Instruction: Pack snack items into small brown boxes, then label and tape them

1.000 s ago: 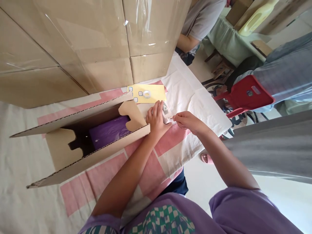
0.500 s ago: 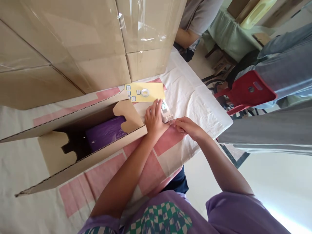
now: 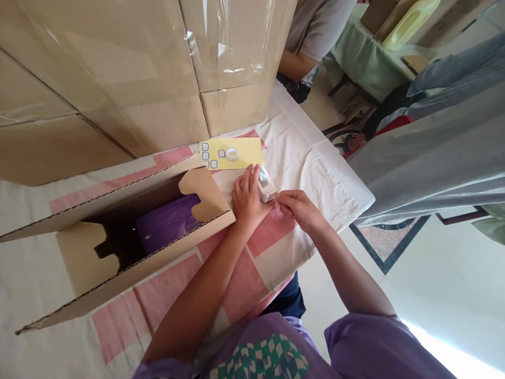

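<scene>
My left hand [image 3: 246, 197] rests on the cloth-covered table, fingers closed along the side of a small white tape dispenser [image 3: 267, 187]. At the dispenser's front end, my right hand [image 3: 298, 207] pinches the end of a clear tape strip, mostly hidden by the fingertips. Just behind the dispenser lies a yellow card [image 3: 250, 151] with several small blue-edged labels. A white ring-shaped roll [image 3: 232, 154] sits on that card. To the left of my left hand stands an open cardboard box [image 3: 213, 197], with a purple package [image 3: 163, 223] inside it.
Large taped cartons [image 3: 138, 68] form a wall along the table's back. The table edge [image 3: 355, 205] drops off on the right. Beyond it are a person in grey clothing [image 3: 445, 142] and another person's arm [image 3: 294, 66]. A yellow bottle [image 3: 410, 26] stands on a far table.
The person in grey at the right has moved, and the red dustpan is now almost wholly hidden. My hands stay at the dispenser, while the view shifts slightly.
</scene>
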Motion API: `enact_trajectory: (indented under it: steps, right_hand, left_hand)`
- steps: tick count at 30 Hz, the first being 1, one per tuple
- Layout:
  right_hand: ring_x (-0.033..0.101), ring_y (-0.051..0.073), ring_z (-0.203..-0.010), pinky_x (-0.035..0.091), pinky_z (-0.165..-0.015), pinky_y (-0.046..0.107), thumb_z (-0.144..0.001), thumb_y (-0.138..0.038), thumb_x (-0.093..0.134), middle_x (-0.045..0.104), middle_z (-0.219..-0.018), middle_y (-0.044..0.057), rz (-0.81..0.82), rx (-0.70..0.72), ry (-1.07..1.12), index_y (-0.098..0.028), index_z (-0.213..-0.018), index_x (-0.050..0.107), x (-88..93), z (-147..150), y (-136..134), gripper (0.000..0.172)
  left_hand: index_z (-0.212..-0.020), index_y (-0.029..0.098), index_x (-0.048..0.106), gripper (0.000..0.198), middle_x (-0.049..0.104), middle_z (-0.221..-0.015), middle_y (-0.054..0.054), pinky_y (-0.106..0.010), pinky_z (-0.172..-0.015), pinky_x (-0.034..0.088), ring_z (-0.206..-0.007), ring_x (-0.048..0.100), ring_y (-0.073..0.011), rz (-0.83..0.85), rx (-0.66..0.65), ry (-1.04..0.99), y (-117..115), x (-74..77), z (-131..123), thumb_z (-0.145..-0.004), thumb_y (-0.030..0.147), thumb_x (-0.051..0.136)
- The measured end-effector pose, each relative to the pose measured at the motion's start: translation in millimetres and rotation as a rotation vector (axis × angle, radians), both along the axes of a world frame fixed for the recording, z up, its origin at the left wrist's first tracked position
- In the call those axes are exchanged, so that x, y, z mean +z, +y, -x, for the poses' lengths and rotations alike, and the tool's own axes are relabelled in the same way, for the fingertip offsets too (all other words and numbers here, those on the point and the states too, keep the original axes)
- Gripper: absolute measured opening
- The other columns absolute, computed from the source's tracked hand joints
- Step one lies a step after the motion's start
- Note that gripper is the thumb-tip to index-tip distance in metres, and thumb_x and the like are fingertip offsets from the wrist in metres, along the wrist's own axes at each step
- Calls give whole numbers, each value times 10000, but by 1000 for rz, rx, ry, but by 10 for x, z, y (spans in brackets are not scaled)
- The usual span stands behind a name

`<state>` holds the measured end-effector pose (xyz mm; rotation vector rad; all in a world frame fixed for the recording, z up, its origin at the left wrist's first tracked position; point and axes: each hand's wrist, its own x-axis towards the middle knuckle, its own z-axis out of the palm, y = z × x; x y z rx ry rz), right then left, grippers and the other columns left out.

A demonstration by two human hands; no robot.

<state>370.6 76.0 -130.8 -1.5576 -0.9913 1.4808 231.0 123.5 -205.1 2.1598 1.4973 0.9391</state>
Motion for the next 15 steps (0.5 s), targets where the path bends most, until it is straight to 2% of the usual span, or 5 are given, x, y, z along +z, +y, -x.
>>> enact_trajectory:
  steps: [3, 7, 15]
  right_hand:
    - [229, 68, -445, 131, -497, 299, -823, -387, 670, 340, -431, -82, 15, -12, 34, -174, -640, 648, 7, -14, -8, 281]
    - [232, 59, -429, 121, -479, 294, -811, -382, 677, 349, -424, -79, 14, -19, 46, -172, -616, 631, -79, -41, -49, 290]
    - [237, 53, -409, 119, -467, 289, -833, -391, 681, 362, -412, -80, 32, -55, 105, -176, -633, 647, -202, -81, -101, 296]
  left_hand:
    - [-1582, 157, 378, 935, 441, -1652, -162, -465, -1186, 380, -1427, 488, -376, -9, -3, -17, 4, -4, -2, -798, 453, 792]
    - [-1577, 140, 385, 875, 459, -1637, -173, -468, -1195, 368, -1434, 485, -371, -2, 3, -38, 2, 2, -10, -844, 454, 746]
    - [-1584, 151, 387, 854, 461, -1639, -161, -470, -1185, 382, -1422, 487, -375, 8, 2, -53, -6, 15, -2, -841, 381, 739]
